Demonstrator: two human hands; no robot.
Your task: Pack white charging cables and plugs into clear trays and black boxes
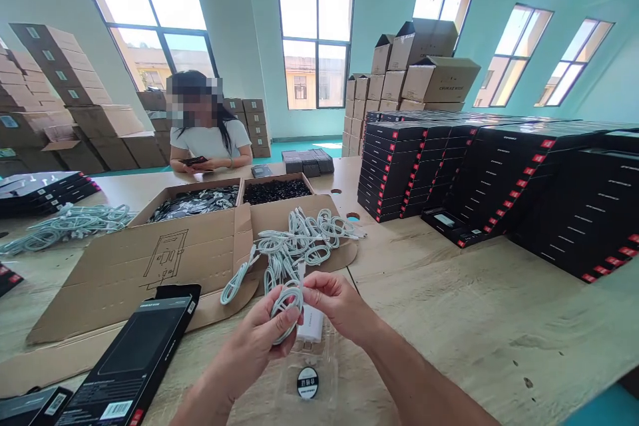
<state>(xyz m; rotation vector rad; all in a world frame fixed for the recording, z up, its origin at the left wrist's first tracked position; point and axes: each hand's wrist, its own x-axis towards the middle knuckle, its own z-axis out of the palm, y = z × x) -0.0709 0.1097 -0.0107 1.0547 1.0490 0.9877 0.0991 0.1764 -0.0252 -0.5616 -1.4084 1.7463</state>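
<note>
My left hand (267,326) is wrapped round a coiled white cable (288,303), held above the table. Beside it, my right hand (335,299) pinches the same cable close to its upright plug end (301,271). Just under the hands, partly hidden, lies a white device like a charger (310,324) on a clear plastic tray (327,373). A round black-and-white label (307,383) shows in the tray's near part. Beyond my hands is a heap of coiled white cables (304,239) on flattened cardboard (114,279).
A black box (134,353) lies at the near left. Two open cartons (200,203) hold many small dark pieces. High stacks of black boxes (419,166) stand at right, and more white cables (84,219) lie at left. Across the table a person (210,133) holds a small dark item.
</note>
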